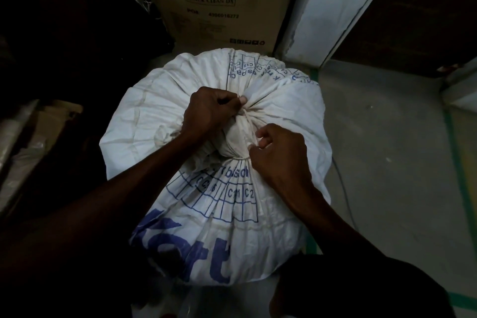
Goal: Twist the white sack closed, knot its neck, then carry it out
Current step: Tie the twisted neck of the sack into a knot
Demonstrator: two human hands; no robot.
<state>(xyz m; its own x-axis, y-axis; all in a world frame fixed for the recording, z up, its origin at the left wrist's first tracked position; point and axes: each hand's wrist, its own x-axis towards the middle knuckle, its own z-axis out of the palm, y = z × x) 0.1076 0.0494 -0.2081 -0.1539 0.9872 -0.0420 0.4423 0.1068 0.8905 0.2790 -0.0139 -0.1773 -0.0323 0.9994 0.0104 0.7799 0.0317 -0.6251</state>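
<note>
White woven sack [201,214], printed in blue lettering and a blue grid of cells, is seen from above standing on a grey floor [387,162]. It is full and rounded. Its mouth is gathered at the top centre into a bunched neck [238,137], with folds radiating outward across the fabric.

Left hand [209,111] is curled into a fist at the far-left side of the neck; a strip of the sack fabric is pinched between thumb and fingers where the gathers converge. Right hand [281,155] is curled at the near-right side of the neck, with the fingertips pinching a thin band of fabric that is wrapped round the base of the bunch. The hands are set just apart, one on each side of the neck, both clamped on the sack material. Whether the knot is complete cannot be told.

A cardboard box [222,8] marked "FORBES QUICK CLEAN DX" is noted directly behind the sack, touching or nearly touching it. A pale wall edge [322,8] is seen to the right of the box. Green tape lines [462,188] are marked on the floor at right. The left side is dark; only dim pale shapes [23,142] are made out there.
</note>
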